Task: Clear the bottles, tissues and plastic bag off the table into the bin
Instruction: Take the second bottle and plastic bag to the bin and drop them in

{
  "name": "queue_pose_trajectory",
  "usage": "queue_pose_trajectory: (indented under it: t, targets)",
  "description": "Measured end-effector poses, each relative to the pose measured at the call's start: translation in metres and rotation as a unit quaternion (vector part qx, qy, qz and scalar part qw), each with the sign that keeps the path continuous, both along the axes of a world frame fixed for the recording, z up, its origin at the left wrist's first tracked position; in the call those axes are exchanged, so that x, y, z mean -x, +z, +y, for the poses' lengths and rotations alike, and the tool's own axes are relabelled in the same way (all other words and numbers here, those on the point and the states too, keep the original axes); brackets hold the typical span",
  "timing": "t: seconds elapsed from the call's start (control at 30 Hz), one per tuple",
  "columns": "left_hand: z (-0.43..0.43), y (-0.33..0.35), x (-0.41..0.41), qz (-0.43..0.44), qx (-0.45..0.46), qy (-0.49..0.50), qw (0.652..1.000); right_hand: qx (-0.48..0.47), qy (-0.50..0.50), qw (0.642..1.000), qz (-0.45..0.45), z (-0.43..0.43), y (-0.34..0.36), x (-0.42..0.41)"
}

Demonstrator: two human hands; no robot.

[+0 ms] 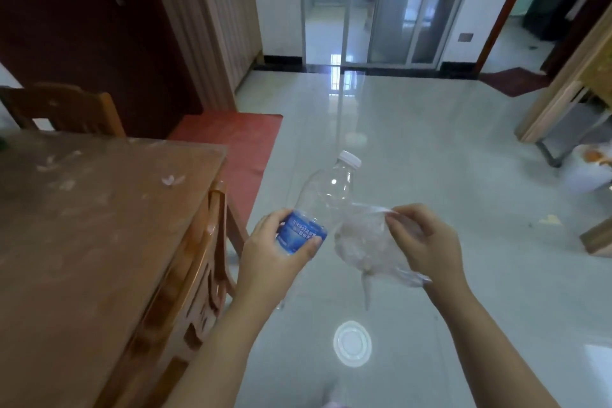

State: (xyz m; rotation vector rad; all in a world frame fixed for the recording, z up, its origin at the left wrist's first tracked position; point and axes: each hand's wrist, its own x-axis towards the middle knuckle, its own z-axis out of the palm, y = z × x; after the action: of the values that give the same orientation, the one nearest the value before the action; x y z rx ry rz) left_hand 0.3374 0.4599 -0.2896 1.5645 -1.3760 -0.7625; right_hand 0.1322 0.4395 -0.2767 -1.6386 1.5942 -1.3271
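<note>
My left hand (pixel 276 255) grips a clear plastic bottle (pixel 326 195) by its blue label, white cap pointing up and away, held over the floor to the right of the wooden table (pixel 82 225). My right hand (pixel 427 242) pinches a crumpled clear plastic bag (pixel 362 245) that hangs between the two hands, touching the bottle's side. Small white tissue scraps (pixel 172 180) lie on the tabletop. No bin that I can make out for sure; a white bag-like object (pixel 592 172) sits at the far right edge.
A wooden chair (pixel 198 275) is tucked against the table's right side, another chair (pixel 66 109) at its far end. A red mat (pixel 238 142) lies by the dark door. Glossy tiled floor stretches ahead to glass sliding doors (pixel 381 3). A wooden frame (pixel 569 83) stands at right.
</note>
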Motion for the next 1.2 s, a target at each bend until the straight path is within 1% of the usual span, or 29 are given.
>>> queue_pose_trajectory:
  t: [0.1, 0.33, 0.53, 0.67, 0.8, 1.0, 1.2]
  targets:
    - [-0.05, 0.003, 0.002, 0.001, 0.01, 0.021, 1.0, 0.0, 0.005, 1.0, -0.009, -0.059, 0.004, 0.005]
    - [-0.161, -0.006, -0.003, 0.015, -0.007, 0.076, 0.997, -0.007, 0.025, 1.0, -0.008, -0.186, -0.003, -0.001]
    - [-0.277, -0.013, -0.021, 0.033, -0.009, 0.093, 0.995, -0.008, 0.048, 0.999, 0.007, -0.305, -0.012, -0.024]
    - [-0.358, -0.008, -0.045, 0.05, -0.004, 0.116, 0.992, -0.013, 0.07, 0.997, 0.014, -0.388, -0.005, -0.049]
    - [-0.431, -0.005, -0.067, 0.063, -0.001, 0.141, 0.988, 0.002, 0.1, 0.995, 0.021, -0.466, 0.003, -0.077]
    - [-0.509, -0.013, -0.097, 0.064, -0.013, 0.189, 0.98, 0.0, 0.149, 0.989, 0.02, -0.574, -0.002, -0.12]
    - [-0.601, -0.017, -0.131, 0.041, -0.006, 0.266, 0.963, 0.008, 0.238, 0.971, 0.031, -0.687, -0.012, -0.168]
